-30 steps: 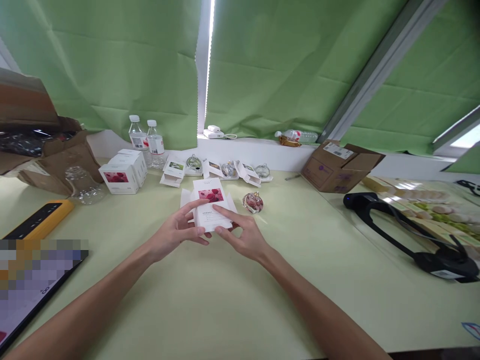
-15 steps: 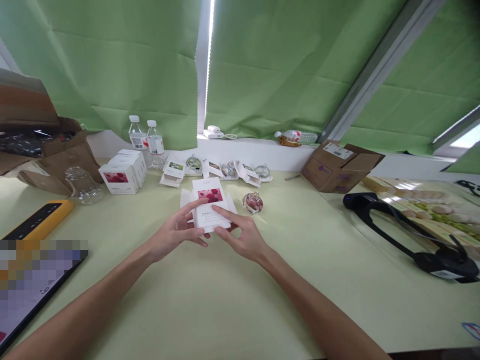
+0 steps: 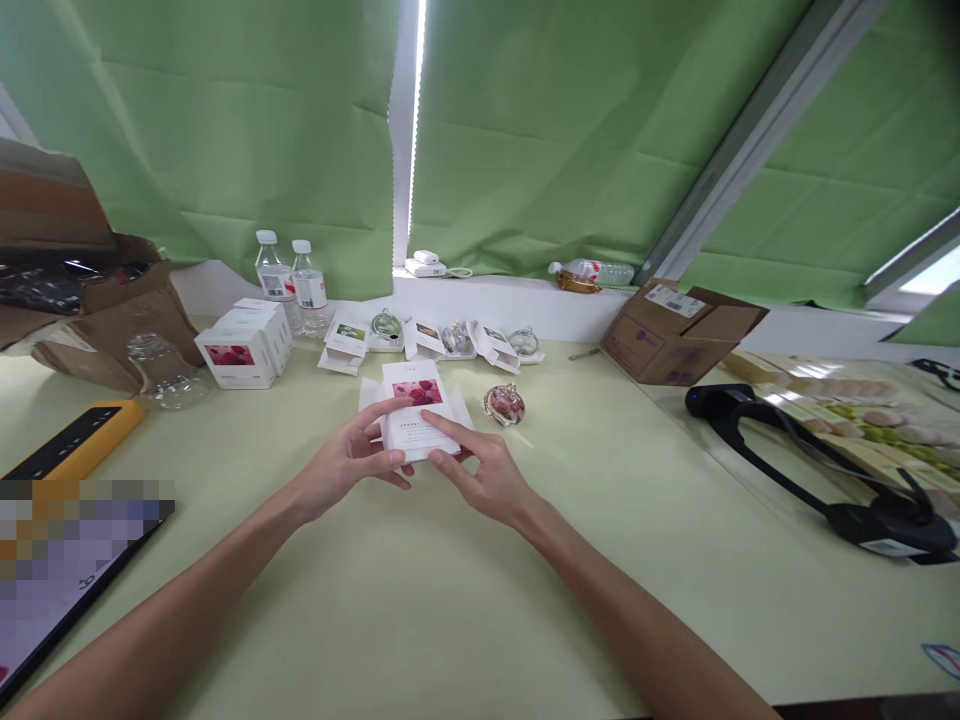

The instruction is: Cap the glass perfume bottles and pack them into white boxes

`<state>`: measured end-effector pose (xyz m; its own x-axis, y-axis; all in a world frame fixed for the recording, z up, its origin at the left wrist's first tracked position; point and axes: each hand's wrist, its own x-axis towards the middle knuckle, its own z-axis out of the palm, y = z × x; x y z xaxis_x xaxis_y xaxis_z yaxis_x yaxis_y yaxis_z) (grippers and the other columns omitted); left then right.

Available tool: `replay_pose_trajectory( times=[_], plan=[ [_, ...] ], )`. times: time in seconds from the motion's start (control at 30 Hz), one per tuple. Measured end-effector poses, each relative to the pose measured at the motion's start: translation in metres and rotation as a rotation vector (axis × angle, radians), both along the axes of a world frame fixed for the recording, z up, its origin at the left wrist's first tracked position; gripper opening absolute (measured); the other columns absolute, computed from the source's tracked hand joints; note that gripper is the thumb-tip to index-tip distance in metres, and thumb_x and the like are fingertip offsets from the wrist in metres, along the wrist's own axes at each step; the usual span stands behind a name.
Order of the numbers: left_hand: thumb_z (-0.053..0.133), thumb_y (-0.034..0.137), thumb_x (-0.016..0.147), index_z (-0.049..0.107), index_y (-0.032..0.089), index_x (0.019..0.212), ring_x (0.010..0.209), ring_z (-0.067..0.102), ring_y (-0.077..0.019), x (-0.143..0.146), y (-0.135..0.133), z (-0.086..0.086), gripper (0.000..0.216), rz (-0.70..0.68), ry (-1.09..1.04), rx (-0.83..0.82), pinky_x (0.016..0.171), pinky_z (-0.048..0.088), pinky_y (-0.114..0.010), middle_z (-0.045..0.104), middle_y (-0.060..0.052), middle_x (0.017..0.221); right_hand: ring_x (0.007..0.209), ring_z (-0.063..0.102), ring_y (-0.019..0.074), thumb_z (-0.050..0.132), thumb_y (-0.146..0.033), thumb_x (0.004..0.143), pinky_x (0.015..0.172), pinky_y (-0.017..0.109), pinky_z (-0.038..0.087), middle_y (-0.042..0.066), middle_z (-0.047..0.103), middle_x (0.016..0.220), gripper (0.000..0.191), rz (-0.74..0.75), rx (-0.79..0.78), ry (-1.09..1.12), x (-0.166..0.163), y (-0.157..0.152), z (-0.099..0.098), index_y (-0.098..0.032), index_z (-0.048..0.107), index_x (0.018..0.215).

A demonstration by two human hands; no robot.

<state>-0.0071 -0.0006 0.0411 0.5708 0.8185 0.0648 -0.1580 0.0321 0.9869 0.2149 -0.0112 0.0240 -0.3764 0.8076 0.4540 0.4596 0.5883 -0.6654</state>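
Note:
Between my two hands is a small white carton [image 3: 426, 430] with a red flower picture, its flaps spread to both sides. My left hand [image 3: 358, 452] grips its left side and near corner, thumb at the front edge. On the other side, my right hand [image 3: 480, 465] closes on the near right edge, index finger lying on the printed panel. The fingers underneath are partly hidden. Just right of the carton a round ornament [image 3: 505, 404] with pink and red flowers rests on the table. Behind stand opened white cartons [image 3: 346, 346] beside clear round ornaments [image 3: 524, 342].
White cartons [image 3: 234, 358] are grouped at the left, near a clear plastic jar [image 3: 161, 372] and water bottles [image 3: 308, 290]. A cardboard box [image 3: 667, 335] and a black headset-like device [image 3: 787, 470] lie to the right. A yellow power strip [image 3: 82, 440] is at far left.
Both hands keep their hold on the carton. My left fingers have shifted very slightly; otherwise only a tiny shift of the whole view shows.

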Motion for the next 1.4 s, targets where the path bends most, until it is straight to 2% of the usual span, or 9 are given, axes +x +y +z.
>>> replay_pose_trajectory(
  times=[0.3, 0.43, 0.6, 0.73, 0.87, 1.17, 1.4],
  plan=[
    [0.064, 0.033, 0.084, 0.049, 0.027, 0.124, 0.084, 0.064, -0.0201, 0.000, 0.004, -0.009, 0.044, 0.029, 0.016, 0.046, 0.085, 0.054, -0.047, 0.063, -0.007, 0.102, 0.064, 0.060, 0.0122, 0.055, -0.041, 0.090, 0.065, 0.027, 0.054, 0.002, 0.070, 0.085, 0.043, 0.016, -0.018, 0.105, -0.002, 0.001, -0.001, -0.022, 0.058, 0.129],
    [0.063, 0.035, 0.084, 0.050, 0.027, 0.123, 0.086, 0.064, -0.0210, -0.001, 0.004, -0.008, 0.042, 0.030, 0.009, 0.053, 0.085, 0.053, -0.046, 0.065, -0.007, 0.101, 0.062, 0.061, 0.0128, 0.062, -0.042, 0.085, 0.062, 0.029, 0.056, 0.002, 0.070, 0.085, 0.044, 0.014, -0.144, 0.193, -0.003, 0.000, 0.001, -0.023, 0.062, 0.125],
    [0.061, 0.038, 0.085, 0.040, 0.030, 0.135, 0.085, 0.065, -0.0212, -0.001, 0.003, -0.010, 0.055, 0.045, 0.011, 0.069, 0.083, 0.053, -0.045, 0.064, -0.008, 0.107, 0.059, 0.064, 0.0130, 0.071, -0.043, 0.077, 0.058, 0.030, 0.058, 0.004, 0.071, 0.090, 0.046, 0.023, -0.323, 0.390, -0.006, -0.002, 0.003, -0.022, 0.066, 0.118],
    [0.059, 0.039, 0.087, 0.047, 0.027, 0.128, 0.085, 0.064, -0.0209, 0.000, 0.004, -0.013, 0.044, 0.062, 0.008, 0.094, 0.083, 0.054, -0.045, 0.065, -0.007, 0.102, 0.062, 0.066, 0.0153, 0.072, -0.043, 0.075, 0.054, 0.029, 0.058, 0.004, 0.072, 0.084, 0.044, -0.009, -0.384, 0.456, -0.010, -0.002, 0.001, -0.023, 0.069, 0.114],
    [0.058, 0.038, 0.088, 0.050, 0.025, 0.120, 0.092, 0.063, -0.0230, 0.003, 0.004, -0.014, 0.036, 0.076, 0.000, 0.106, 0.084, 0.054, -0.046, 0.065, -0.007, 0.103, 0.062, 0.068, 0.0169, 0.071, -0.045, 0.076, 0.053, 0.029, 0.058, 0.005, 0.073, 0.082, 0.042, -0.044, -0.389, 0.458, -0.010, -0.001, -0.001, -0.022, 0.070, 0.111],
    [0.053, 0.040, 0.090, 0.051, 0.023, 0.120, 0.086, 0.065, -0.0207, 0.004, 0.003, -0.013, 0.034, 0.140, -0.002, 0.126, 0.081, 0.057, -0.044, 0.066, -0.006, 0.096, 0.063, 0.066, 0.0150, 0.066, -0.041, 0.082, 0.060, 0.030, 0.057, 0.005, 0.072, 0.090, 0.041, -0.012, -0.259, 0.323, -0.009, -0.003, 0.003, -0.023, 0.066, 0.119],
    [0.054, 0.041, 0.089, 0.050, 0.024, 0.125, 0.083, 0.065, -0.0203, 0.005, 0.001, -0.010, 0.040, 0.169, 0.037, 0.128, 0.082, 0.057, -0.045, 0.066, -0.005, 0.096, 0.062, 0.062, 0.0138, 0.063, -0.043, 0.084, 0.059, 0.029, 0.056, 0.003, 0.071, 0.087, 0.039, -0.050, -0.232, 0.299, -0.010, -0.004, -0.001, -0.025, 0.067, 0.118]
  ],
)
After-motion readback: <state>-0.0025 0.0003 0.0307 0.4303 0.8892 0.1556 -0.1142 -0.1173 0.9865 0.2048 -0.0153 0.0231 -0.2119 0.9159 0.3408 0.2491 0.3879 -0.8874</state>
